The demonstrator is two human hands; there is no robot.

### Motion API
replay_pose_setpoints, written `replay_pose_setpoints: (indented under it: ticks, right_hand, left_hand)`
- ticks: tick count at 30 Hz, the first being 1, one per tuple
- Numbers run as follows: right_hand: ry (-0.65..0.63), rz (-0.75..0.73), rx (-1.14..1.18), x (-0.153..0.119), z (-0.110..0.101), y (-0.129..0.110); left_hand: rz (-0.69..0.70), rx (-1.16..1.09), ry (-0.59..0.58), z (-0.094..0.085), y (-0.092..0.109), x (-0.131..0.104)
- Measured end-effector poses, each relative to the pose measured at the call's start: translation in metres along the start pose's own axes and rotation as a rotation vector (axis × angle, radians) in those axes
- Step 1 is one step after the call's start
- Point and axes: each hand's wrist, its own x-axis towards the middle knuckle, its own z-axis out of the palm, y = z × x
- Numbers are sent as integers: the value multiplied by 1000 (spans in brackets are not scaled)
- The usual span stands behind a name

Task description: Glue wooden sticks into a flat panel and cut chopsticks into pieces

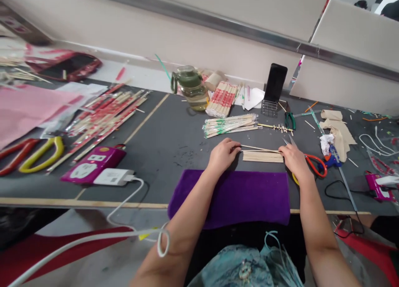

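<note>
A thin wooden stick (260,148) spans the gap between my hands, just above a flat row of sticks (263,156) on the dark table. My left hand (225,153) pinches the stick's left end. At its other end, the fingers of my right hand (291,154) are closed on it. Scissors with red and yellow handles (316,164) lie under and beside my right hand, blades pointing up and left. In front of me a purple cloth (249,197) lies along the table edge, beneath my left forearm.
Wrapped sticks (230,126), a glass jug (193,89), a phone on a stand (274,84) and green pliers (289,120) stand or lie behind. A blue glue gun (334,157) is at right. Leftward are a power bank (93,164), its white cable and large scissors (42,156).
</note>
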Motion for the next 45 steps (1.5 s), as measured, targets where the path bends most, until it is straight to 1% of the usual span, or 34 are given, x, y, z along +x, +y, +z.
replay_pose_setpoints:
  ticks: [3, 8, 12, 15, 17, 22, 27, 34, 39, 45]
  right_hand:
    - [10, -49, 62, 1, 3, 0]
    - [1, -98, 200, -1, 7, -4]
    - [-38, -158, 309, -3, 8, -5]
    - [4, -118, 307, -3, 6, -2]
    - [26, -85, 293, -3, 6, 1]
    - [1, -70, 317, -4, 8, 6]
    - [-16, -63, 379, -8, 7, 5]
    - [-40, -40, 438, -11, 11, 5]
    - [-74, -54, 449, -13, 15, 6]
    - [-60, -74, 431, -15, 13, 4]
  left_hand:
    - [32, -23, -23, 0, 2, 0]
    - [42, -95, -37, -6, -6, 1]
    - [9, -153, -29, -9, -12, 2]
    - [-58, -135, 50, -8, -13, 2]
    - [-77, -89, 79, -7, -12, 1]
    - [-78, -6, 17, -3, -4, -3]
    - [-88, -18, 15, -2, -2, -7]
    - [-102, -87, 38, -3, -5, -13]
    - [-152, -56, 76, -4, -3, -20]
    - [-194, -15, 108, -6, 3, -24]
